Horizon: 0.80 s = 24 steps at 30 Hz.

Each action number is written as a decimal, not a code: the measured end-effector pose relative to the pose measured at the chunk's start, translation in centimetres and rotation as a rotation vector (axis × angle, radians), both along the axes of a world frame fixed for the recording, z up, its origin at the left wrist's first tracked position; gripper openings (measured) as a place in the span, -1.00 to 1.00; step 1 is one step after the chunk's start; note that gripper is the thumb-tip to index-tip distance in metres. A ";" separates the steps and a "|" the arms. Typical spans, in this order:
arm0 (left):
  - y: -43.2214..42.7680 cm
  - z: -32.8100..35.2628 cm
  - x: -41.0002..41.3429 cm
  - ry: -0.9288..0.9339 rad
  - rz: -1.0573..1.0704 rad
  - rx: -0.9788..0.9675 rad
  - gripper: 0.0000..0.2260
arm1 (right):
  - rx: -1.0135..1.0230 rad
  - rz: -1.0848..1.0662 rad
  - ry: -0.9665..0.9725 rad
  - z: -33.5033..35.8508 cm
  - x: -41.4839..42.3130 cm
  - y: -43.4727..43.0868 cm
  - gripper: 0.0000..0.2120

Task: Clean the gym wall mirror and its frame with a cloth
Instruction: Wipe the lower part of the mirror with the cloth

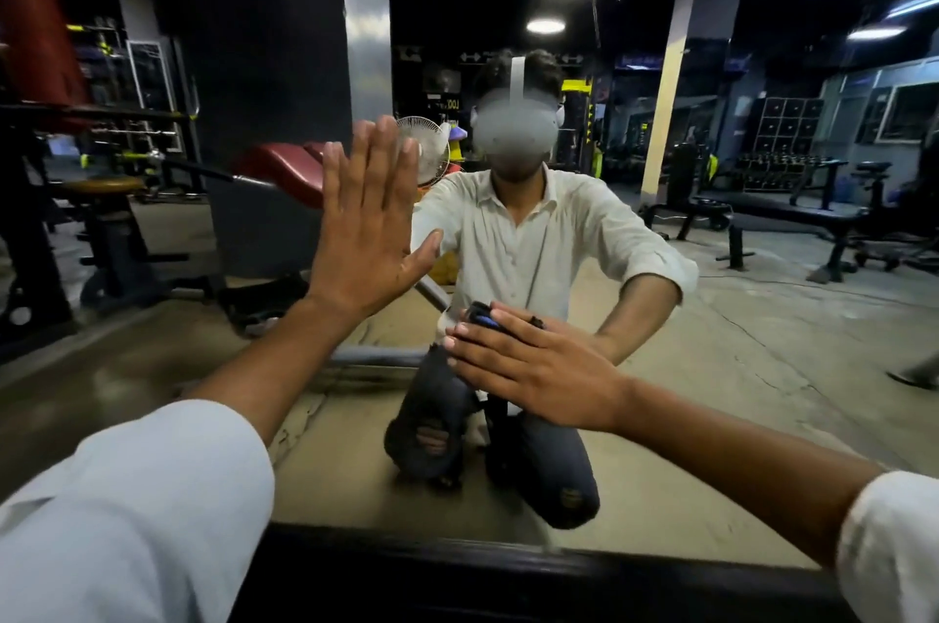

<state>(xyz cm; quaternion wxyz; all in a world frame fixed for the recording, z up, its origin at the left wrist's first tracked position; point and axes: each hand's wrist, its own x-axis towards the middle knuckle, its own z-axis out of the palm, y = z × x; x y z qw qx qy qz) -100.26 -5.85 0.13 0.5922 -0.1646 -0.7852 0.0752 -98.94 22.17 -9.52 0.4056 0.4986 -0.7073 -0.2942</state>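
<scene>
Left hand [366,236] lies flat on the mirror [711,343]; right hand [533,363] presses a dark cloth [480,313] there.

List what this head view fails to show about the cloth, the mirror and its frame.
Dark cloth with a blue patch: mostly under the right hand; its size is hidden.
Black mirror frame: only the bottom rail shows, its ends behind pale sleeves; other sides lie outside the picture.
Mirror glass: smears too faint to tell in the dim head view.
</scene>
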 end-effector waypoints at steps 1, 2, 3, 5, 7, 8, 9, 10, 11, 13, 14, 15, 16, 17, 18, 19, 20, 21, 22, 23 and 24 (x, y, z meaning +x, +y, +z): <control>-0.1 -0.1 -0.2 0.007 -0.015 0.000 -0.16 | 0.010 0.003 0.035 0.9 0.1 0.4 -0.43; -0.2 -0.1 -0.5 0.015 -0.033 -0.001 -0.16 | -0.016 0.004 0.073 2.3 0.5 0.8 -0.41; -0.3 -0.1 -0.6 0.025 -0.050 -0.004 -0.16 | -0.078 -0.006 0.102 4.4 1.0 1.4 -0.41; -0.5 -0.1 -0.6 0.051 -0.070 -0.004 -0.16 | -0.300 -0.032 0.165 9.7 1.7 2.4 -0.44; -0.4 -0.1 -0.8 0.066 -0.095 -0.019 -0.16 | -0.642 -0.067 0.253 15.5 2.5 2.9 -0.47; -0.5 -0.1 -0.8 0.072 -0.103 -0.025 -0.17 | -0.814 -0.064 0.271 18.1 2.7 2.8 -0.50; -0.5 -0.2 -0.9 0.081 -0.112 -0.028 -0.17 | -0.965 -0.049 0.272 20.1 3.1 2.3 -0.51; -0.6 -0.2 -0.9 0.091 -0.131 -0.027 -0.18 | -1.066 -0.034 0.265 21.3 3.4 1.5 -0.52; -0.8 0.0 -0.9 0.103 -0.169 -0.026 -0.20 | -1.098 -0.028 0.251 21.6 3.5 0.6 -0.51; -0.7 1.7 -0.7 0.125 -0.282 -0.035 -0.33 | -1.015 -0.059 0.223 19.8 3.3 -1.1 -0.49; -0.4 3.4 -0.7 0.141 -0.332 -0.046 -0.41 | -0.926 -0.073 0.208 18.1 3.1 -1.6 -0.48; 0.1 5.4 -0.6 0.157 -0.365 -0.055 -0.47 | -0.817 -0.083 0.185 16.5 3.0 -1.8 -0.47; 0.7 7.5 -0.5 0.165 -0.377 -0.064 -0.47 | -0.700 -0.094 0.155 15.2 3.0 -1.9 -0.46; 1.2 9.4 -0.5 0.169 -0.367 -0.077 -0.44 | -0.578 -0.108 0.130 14.5 3.1 -1.8 -0.46; 1.7 10.9 -0.6 0.175 -0.337 -0.088 -0.40 | -0.451 -0.121 0.123 14.5 3.2 -1.5 -0.48; 2.0 11.7 -0.8 0.181 -0.300 -0.094 -0.37 | -0.326 -0.134 0.130 15.2 3.4 -0.9 -0.49; 2.2 11.9 -1.1 0.186 -0.272 -0.098 -0.35 | -0.219 -0.150 0.147 16.5 3.4 -0.1 -0.49; 2.3 11.8 -1.3 0.193 -0.256 -0.103 -0.34 | -0.163 -0.170 0.163 18.2 3.4 0.7 -0.47; 2.3 11.5 -1.4 0.200 -0.253 -0.107 -0.34 | -0.184 -0.191 0.182 20.1 3.3 1.5 -0.45; 2.3 11.3 -1.6 0.211 -0.257 -0.107 -0.34 | -0.284 -0.203 0.204 22.3 3.5 2.4 -0.42; 2.3 11.1 -1.7 0.213 -0.255 -0.102 -0.34 | -0.443 -0.204 0.230 24.3 3.6 3.2 -0.40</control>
